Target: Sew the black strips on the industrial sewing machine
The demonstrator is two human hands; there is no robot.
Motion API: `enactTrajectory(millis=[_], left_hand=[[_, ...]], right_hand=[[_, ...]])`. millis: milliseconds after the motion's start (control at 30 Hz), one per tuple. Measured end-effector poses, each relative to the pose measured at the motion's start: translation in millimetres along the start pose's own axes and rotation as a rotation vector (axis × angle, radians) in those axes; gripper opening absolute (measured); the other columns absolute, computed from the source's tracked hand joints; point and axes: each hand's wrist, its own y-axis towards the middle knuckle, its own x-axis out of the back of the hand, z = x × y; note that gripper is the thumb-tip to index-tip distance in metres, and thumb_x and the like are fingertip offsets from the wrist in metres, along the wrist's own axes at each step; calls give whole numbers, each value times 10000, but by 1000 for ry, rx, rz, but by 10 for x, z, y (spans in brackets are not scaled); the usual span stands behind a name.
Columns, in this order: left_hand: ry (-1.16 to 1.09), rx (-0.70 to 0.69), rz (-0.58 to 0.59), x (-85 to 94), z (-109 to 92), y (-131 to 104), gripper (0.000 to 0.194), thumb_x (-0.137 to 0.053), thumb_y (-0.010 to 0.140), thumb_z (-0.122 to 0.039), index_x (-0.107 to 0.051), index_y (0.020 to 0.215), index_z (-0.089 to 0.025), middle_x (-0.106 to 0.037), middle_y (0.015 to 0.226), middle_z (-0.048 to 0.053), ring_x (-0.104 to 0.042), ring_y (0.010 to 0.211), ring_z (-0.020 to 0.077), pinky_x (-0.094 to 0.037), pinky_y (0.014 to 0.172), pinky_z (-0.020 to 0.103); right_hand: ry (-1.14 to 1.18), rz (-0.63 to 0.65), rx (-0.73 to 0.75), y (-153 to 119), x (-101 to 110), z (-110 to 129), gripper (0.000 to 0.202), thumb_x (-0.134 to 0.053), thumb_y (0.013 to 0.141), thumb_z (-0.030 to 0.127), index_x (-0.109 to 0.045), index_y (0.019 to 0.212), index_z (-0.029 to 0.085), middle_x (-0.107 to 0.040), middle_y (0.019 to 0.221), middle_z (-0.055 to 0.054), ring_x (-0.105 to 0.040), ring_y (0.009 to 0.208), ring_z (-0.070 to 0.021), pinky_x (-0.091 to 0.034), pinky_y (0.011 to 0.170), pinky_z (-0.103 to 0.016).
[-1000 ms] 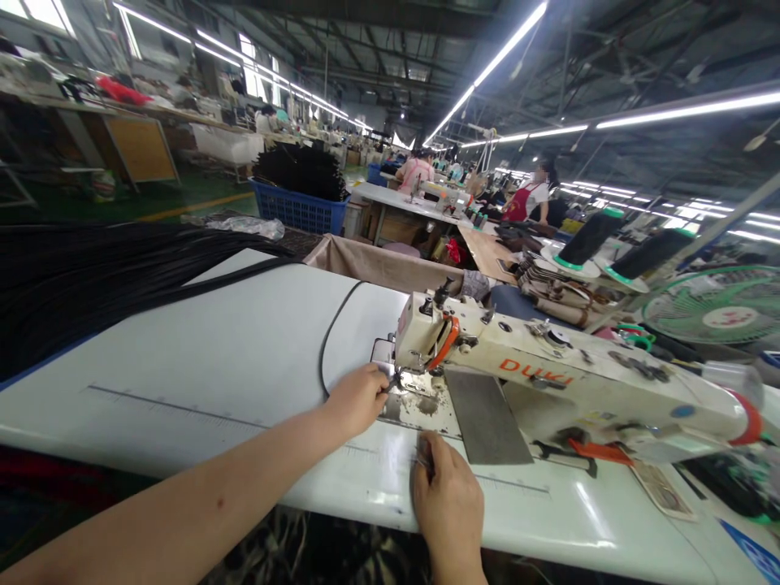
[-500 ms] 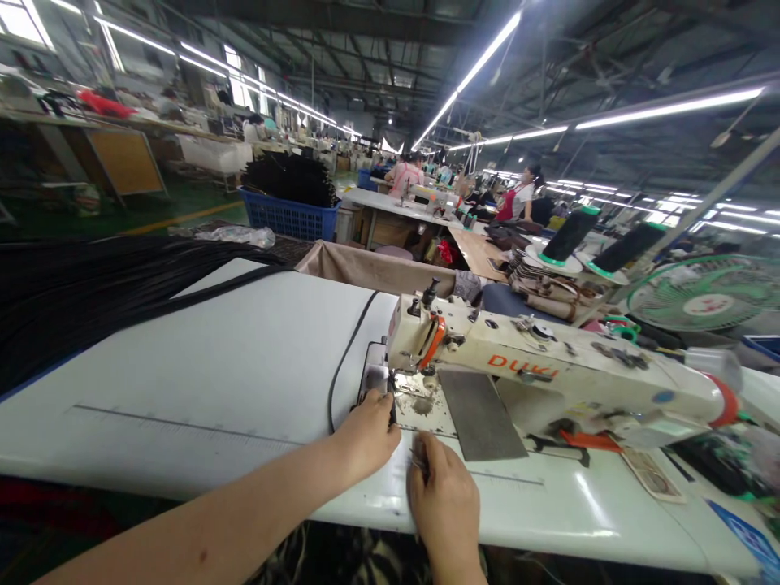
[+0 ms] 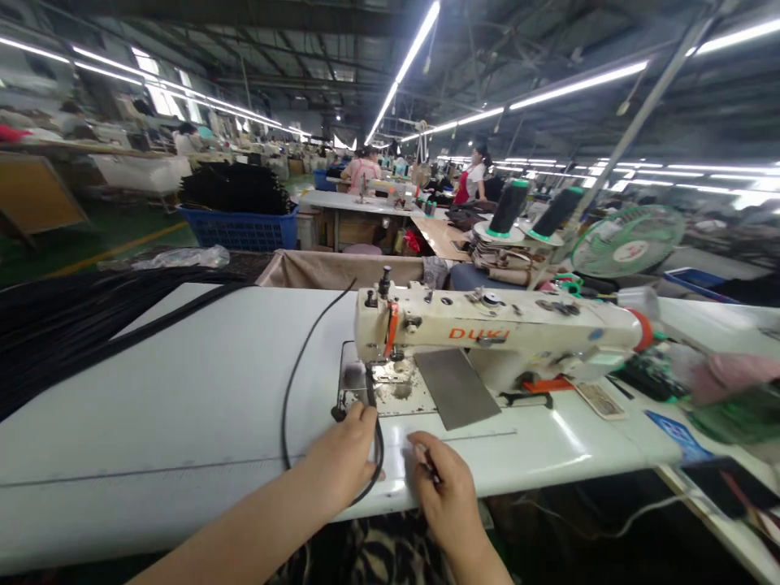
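In front of me stands a cream sewing machine with orange lettering. A thin black cord curves over the white tabletop, passes behind my left forearm and loops up to the presser foot. My left hand is closed, its fingertips pinching the cord just in front of the needle plate. To its right, my right hand is curled above the table's front edge. A small dark object shows between its fingers, too hidden to name.
A pile of long black strips covers the table's left end. Behind lie a beige fabric-lined bin and a blue basket of black pieces. Thread cones and a green fan stand at right. Other people sit and stand farther back.
The view has swung right. My left hand has drawn back slightly from the machine's bed, and the cord now loops out beside it. My right hand stays curled near it.
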Motion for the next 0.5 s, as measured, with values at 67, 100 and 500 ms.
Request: enactTrajectory(millis=[67,100,500], left_hand=[[44,-58,-64,-42,84,16,432,-743,808,-197,-582,1208,-161,-555,1279,137,-670,1087,289,-545,970,405],[66,-101,-115,-71,144,32,362,-691,840,-183,-587,1186,-168,-557,1271,134,-664,1090,276,-534,990,406],[146,-423,-357,-419,672,328,380,-342,985,-396,-463,1257,-160,-558,1335,177,-601,1218,319,-496,1078,469]], right_hand=[[123,-9,-90,-154,119,43,211,-496,1023,261,-699,1061,218,-745,974,-38,-698,887,-175,-526,817,-265],[163,-30,-167,-246,168,48,242,-492,1033,314,-710,1004,213,-737,934,-37,-690,860,-176,-521,804,-268],[-200,-612,-1077,-1391,1129,-1143,486,-451,1013,565,-683,975,140,-699,935,-109,-675,892,-240,-540,822,-366]])
